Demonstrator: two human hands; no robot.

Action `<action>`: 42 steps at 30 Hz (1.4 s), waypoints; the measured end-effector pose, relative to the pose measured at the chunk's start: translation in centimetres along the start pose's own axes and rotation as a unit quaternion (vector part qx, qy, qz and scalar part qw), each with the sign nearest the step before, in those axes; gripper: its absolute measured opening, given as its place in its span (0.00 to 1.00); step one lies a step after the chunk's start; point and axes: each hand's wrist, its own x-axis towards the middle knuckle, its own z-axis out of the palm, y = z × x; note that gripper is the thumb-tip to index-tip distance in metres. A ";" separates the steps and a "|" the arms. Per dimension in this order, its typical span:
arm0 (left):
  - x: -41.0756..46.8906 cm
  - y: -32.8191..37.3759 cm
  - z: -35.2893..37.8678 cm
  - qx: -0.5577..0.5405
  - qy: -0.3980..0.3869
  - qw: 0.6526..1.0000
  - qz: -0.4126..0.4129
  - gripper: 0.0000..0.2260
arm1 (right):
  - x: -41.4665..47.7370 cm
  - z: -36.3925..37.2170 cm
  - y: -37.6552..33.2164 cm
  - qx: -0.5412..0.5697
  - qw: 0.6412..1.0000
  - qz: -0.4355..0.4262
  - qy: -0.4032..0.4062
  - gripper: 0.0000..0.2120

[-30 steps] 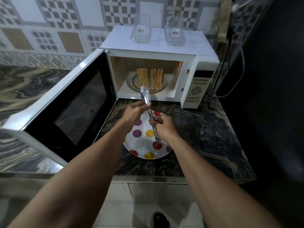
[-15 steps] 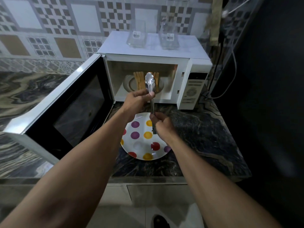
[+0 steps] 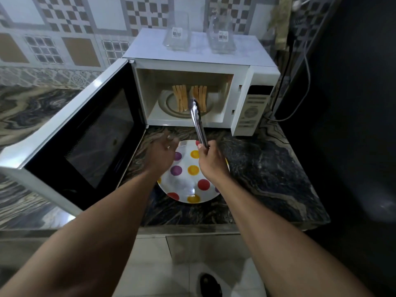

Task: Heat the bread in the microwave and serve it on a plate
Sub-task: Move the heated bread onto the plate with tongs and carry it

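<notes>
Bread (image 3: 180,100) is in the microwave (image 3: 192,63), standing on edge on the turntable (image 3: 166,103) in two bunches, with the slices' long edges running near-to-far. The door (image 3: 85,133) is swung wide to the left and the cavity mouth is unobstructed.

Key relation: the bread lies far of, and slightly left of, the right hand (image 3: 211,160). That hand grips the tongs (image 3: 198,123) at their near end, fingers curled round the handles. The tongs point far and a bit left, so they run roughly parallel to the slices. Their tips sit in front of the right bunch (image 3: 202,97). The tong arms show only a narrow gap and nothing is between them. I can't tell whether the tips touch the bread or just overlap it from this angle.

The left hand (image 3: 162,153) is empty, fingers spread and relaxed, hovering over the counter at the far-left rim of the plate (image 3: 184,189). It's nearer the door than the bread.

The plate sits on the counter just near of the microwave, directly under both wrists, with no bread on it.

My read: the next move needs the tongs opened wider and pushed farther in to straddle a slice across its thin faces, then drawn straight back over the plate. The right hand is the working one.
</notes>
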 end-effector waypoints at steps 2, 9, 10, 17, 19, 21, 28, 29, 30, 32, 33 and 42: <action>-0.7 -4.2 0.4 0.118 -0.020 0.992 0.027 0.31 | 0.6 0.0 -0.2 -0.019 1.000 0.008 0.010 0.13; -3.9 -9.1 2.5 0.277 -0.086 0.957 0.005 0.42 | 4.4 0.6 -1.1 -0.070 0.995 0.030 0.056 0.15; -3.9 -9.0 2.7 0.288 -0.082 0.954 -0.003 0.43 | 5.0 0.9 -1.3 -0.072 0.995 0.034 0.065 0.16; -3.5 -8.8 3.1 0.296 -0.015 0.955 0.017 0.41 | 9.9 1.3 -2.1 -0.111 0.986 0.097 0.079 0.21; -3.5 -8.8 3.3 0.304 -0.008 0.952 0.018 0.41 | 11.4 1.4 -2.3 -0.134 0.982 0.109 0.078 0.20; -3.3 -8.8 3.4 0.306 -0.008 0.952 0.013 0.40 | 12.7 1.3 -2.5 -0.153 0.979 0.115 0.067 0.21; -3.0 -9.0 3.4 0.308 -0.006 0.951 0.011 0.38 | 16.2 2.9 -2.6 -0.142 0.980 0.126 0.052 0.19; -3.0 -9.0 3.4 0.307 -0.007 0.951 0.011 0.38 | 16.5 3.0 -2.6 -0.144 0.980 0.126 0.053 0.19; -3.0 -9.1 3.4 0.309 -0.007 0.951 0.010 0.39 | 16.8 3.1 -2.6 -0.149 0.979 0.125 0.055 0.19; -3.0 -9.1 3.4 0.311 -0.009 0.950 0.008 0.39 | 17.2 3.2 -2.6 -0.161 0.978 0.120 0.055 0.18; -3.0 -9.2 3.4 0.310 -0.011 0.951 0.008 0.39 | 17.4 3.1 -2.6 -0.167 0.977 0.120 0.055 0.17; -2.9 -9.2 3.4 0.311 -0.006 0.950 0.008 0.39 | 16.6 2.3 -2.8 -0.171 0.978 0.102 0.068 0.14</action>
